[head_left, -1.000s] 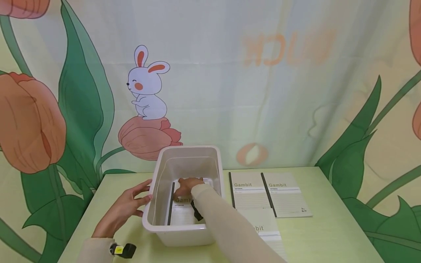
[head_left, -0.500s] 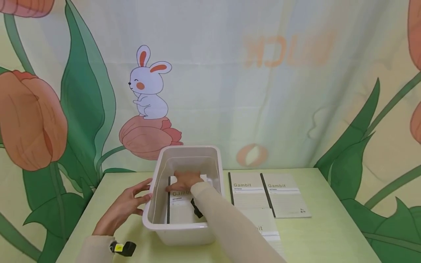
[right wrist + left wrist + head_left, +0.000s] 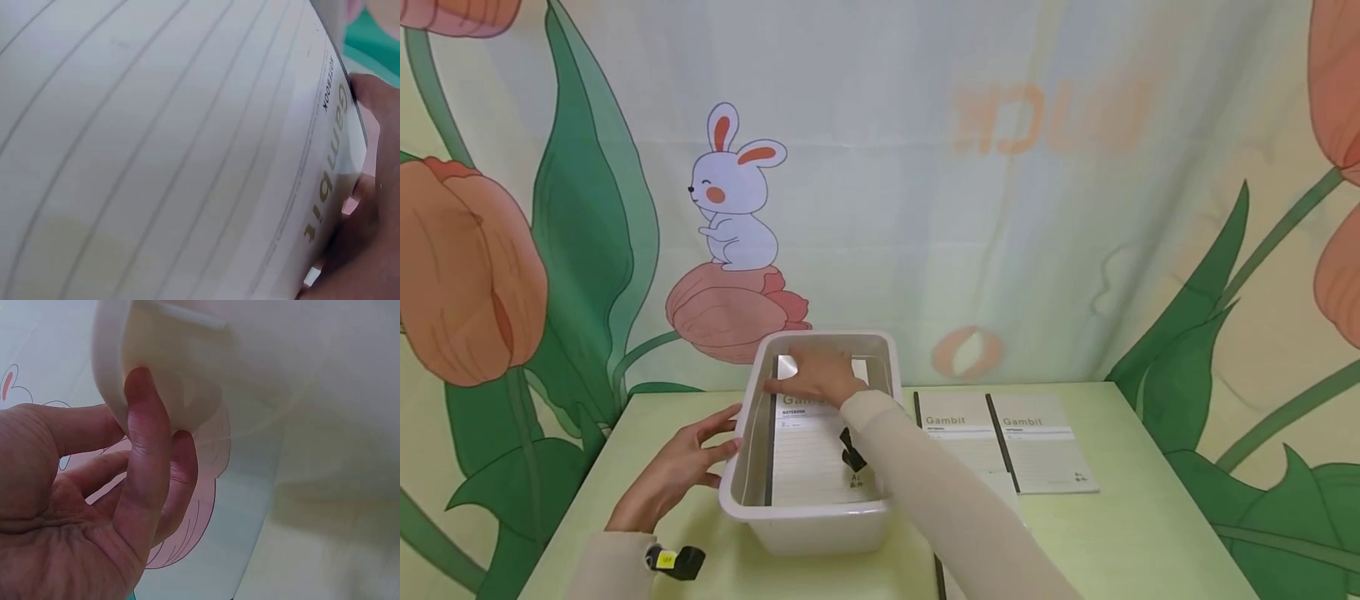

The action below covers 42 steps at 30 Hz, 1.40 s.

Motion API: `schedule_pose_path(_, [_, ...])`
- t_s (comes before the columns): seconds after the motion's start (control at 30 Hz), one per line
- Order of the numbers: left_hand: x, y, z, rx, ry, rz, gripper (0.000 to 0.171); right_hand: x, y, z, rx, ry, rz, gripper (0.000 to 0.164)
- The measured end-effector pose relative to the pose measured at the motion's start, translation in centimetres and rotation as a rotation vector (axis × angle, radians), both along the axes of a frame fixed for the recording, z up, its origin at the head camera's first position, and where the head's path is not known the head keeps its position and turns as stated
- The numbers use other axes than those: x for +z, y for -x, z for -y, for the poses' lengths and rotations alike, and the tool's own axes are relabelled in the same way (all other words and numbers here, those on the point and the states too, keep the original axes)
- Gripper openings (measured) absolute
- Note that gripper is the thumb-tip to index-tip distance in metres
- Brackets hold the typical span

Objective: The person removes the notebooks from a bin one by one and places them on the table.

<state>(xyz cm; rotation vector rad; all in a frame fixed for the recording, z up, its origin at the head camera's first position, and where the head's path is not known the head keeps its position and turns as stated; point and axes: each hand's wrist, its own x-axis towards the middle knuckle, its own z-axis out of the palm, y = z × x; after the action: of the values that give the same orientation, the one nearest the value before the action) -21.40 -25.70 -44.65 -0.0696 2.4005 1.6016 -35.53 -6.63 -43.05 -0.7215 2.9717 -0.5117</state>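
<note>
A white notebook [image 3: 812,467] with a black spine and gold "Gambit" lettering is inside the light grey plastic bin [image 3: 820,533], its top edge raised toward the rim. My right hand [image 3: 820,373] holds it by the upper end, with the fingers partly hidden in the head view. In the right wrist view the lined cover [image 3: 187,144] fills most of the picture, the thumb at its edge. My left hand [image 3: 677,471] pinches the bin's left rim; the left wrist view shows curled fingers [image 3: 147,469] against that wall.
Right of the bin, two similar notebooks [image 3: 966,446] lie side by side on the pale green table [image 3: 1150,533]. A third notebook [image 3: 951,586] is mostly covered by my right sleeve [image 3: 940,492]. Behind the table hangs a printed curtain [image 3: 880,208].
My right hand has raised the notebook from the bin's bottom, up and toward the far end. My left hand stays on the rim.
</note>
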Motion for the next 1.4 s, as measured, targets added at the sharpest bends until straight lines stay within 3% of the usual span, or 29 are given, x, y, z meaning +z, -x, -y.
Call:
schedule_pose_path(0.17, [0.0, 0.1, 0.1, -0.017, 0.004, -0.003, 0.073, 3.1, -0.4, -0.5, 0.0, 0.0, -0.126, 0.067])
schedule_pose_path(0.3, [-0.1, 0.1, 0.2, -0.027, 0.006, -0.005, 0.072, 5.7, -1.1, -1.0, 0.035, 0.06, -0.261, 0.051])
schedule_pose_path(0.53, [-0.3, 0.1, 0.1, -0.035, 0.001, -0.004, 0.071, 10.3, -3.6, -2.8, 0.057, 0.085, -0.47, 0.047])
schedule_pose_path(0.73, [-0.3, 0.1, 0.2, -0.032, -0.006, -0.007, 0.071, 13.3, -5.8, -5.6, 0.072, 0.149, -0.659, 0.044])
schedule_pose_path(0.87, [-0.2, 0.1, 0.2, -0.037, -0.013, -0.005, 0.071, 14.4, -6.7, -8.9, 0.083, 0.225, -0.759, 0.043])
schedule_pose_path(1.0, [-0.1, 0.3, 0.2, -0.047, -0.02, -0.011, 0.071, 13.9, -7.0, -13.2, 0.08, 0.253, -0.808, 0.043])
schedule_pose_path(1.1, [0.0, 0.4, 0.2, -0.051, -0.022, -0.015, 0.071, 12.6, -6.9, -16.7, 0.056, 0.211, -0.8, 0.044])
schedule_pose_path(1.23, [0.0, 0.3, 0.1, -0.053, -0.025, -0.011, 0.071, 9.2, -6.3, -21.7, -0.006, 0.125, -0.736, 0.041])
schedule_pose_path(1.4, [0.0, 0.2, 0.0, -0.053, -0.023, 0.0, 0.072, 3.9, -6.1, -27.5, -0.093, 0.013, -0.581, 0.041])
